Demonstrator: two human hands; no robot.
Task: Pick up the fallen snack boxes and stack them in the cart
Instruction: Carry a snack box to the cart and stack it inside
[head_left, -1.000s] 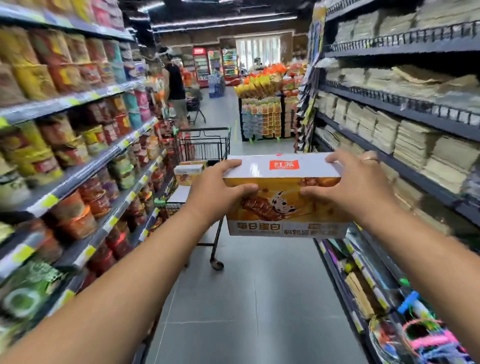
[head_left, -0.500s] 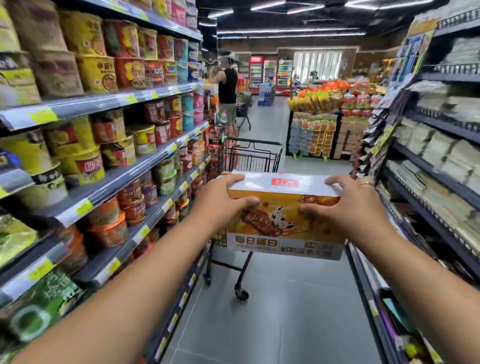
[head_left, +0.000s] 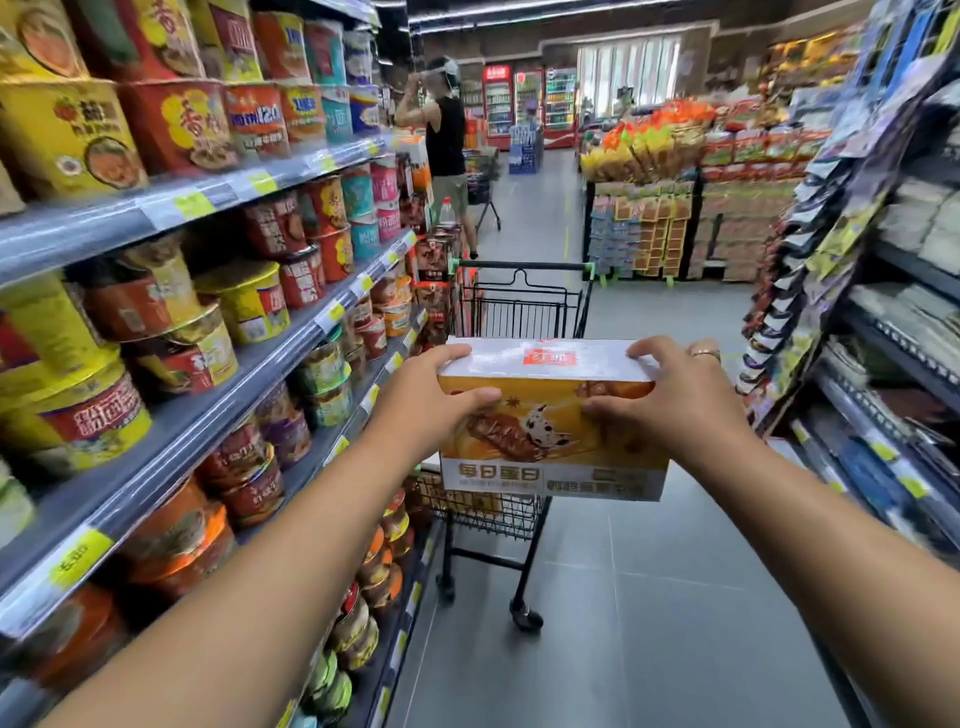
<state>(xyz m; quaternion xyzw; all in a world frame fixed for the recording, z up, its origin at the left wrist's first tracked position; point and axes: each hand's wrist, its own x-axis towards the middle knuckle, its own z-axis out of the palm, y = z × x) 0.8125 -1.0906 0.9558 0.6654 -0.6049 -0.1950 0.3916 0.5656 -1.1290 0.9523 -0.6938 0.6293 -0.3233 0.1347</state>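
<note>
I hold an orange-and-white snack box (head_left: 550, 421) in both hands at chest height, its printed front facing me. My left hand (head_left: 426, 405) grips its left end, fingers over the top and thumb on the front. My right hand (head_left: 670, 405), with a ring on one finger, grips the right end the same way. Directly behind and below the box stands a black wire shopping cart (head_left: 519, 306); the box hides most of its basket, so I cannot see what lies inside.
Shelves of instant noodle cups (head_left: 182, 291) line the left side, close to the cart. Racks of packets and goods (head_left: 857, 270) run along the right. A person in a black top (head_left: 447, 140) stands further down the aisle by another cart. Grey floor (head_left: 649, 597) stretches ahead.
I have walked forward with the box; the cart is nearer and now sits right behind and under the box. Both hands keep the same grip.
</note>
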